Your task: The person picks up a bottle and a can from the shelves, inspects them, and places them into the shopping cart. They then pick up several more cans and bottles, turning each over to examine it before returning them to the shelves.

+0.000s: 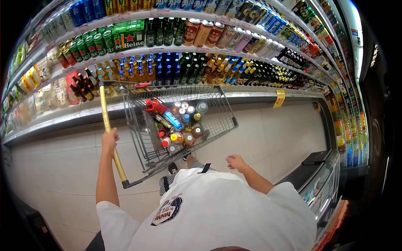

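My left hand point(109, 141) is wrapped round the yellow handle point(105, 109) of a shopping cart point(222, 109). The wire basket holds several bottles and cans, among them a red bottle point(155, 106), a blue can point(173, 120), a yellow-capped bottle point(176, 137) and a clear-topped container point(202, 107). To the right of the cart, my right hand point(236, 163) hangs over the floor near my waist. Its fingers are loosely curled, and no object shows in them.
Curved shelves of drinks run across the front and right, with green beer cans point(99, 43), a Heineken carton point(129, 34) and rows of bottles point(168, 74). A yellow sign point(279, 98) hangs on the lower shelf edge. A glass-sided display case point(320, 184) stands at right.
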A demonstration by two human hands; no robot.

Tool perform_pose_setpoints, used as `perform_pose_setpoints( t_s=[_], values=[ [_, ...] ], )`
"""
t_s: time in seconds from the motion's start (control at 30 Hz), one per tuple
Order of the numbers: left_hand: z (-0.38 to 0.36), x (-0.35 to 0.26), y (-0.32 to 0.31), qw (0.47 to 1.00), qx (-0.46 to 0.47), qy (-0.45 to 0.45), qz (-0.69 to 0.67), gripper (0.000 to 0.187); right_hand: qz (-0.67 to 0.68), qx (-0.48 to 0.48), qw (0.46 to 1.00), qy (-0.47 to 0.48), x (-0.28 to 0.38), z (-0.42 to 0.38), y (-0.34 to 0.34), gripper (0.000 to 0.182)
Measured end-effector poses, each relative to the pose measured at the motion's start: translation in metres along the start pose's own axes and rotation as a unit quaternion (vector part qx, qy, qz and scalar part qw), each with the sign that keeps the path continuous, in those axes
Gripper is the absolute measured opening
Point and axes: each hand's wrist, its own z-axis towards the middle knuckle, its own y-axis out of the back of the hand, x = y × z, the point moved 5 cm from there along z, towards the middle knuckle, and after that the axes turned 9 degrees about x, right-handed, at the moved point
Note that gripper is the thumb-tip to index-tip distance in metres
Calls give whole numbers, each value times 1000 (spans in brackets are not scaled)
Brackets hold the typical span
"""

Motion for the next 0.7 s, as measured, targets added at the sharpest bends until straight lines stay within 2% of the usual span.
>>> perform_pose_setpoints(
  t_s=[0.23,0.43,0.7],
  values=[
    [-12,-8,-7,993,52,25,-106,44,-2,-6,1000,-7,-5,-8,3,34],
    [-12,-7,-10,981,101,11,-165,54,-15,-6,1000,-14,3,-11,3,38],
    [-18,-13,-13,977,115,3,-180,49,-20,-12,1000,12,16,-15,6,33]
  ],
)
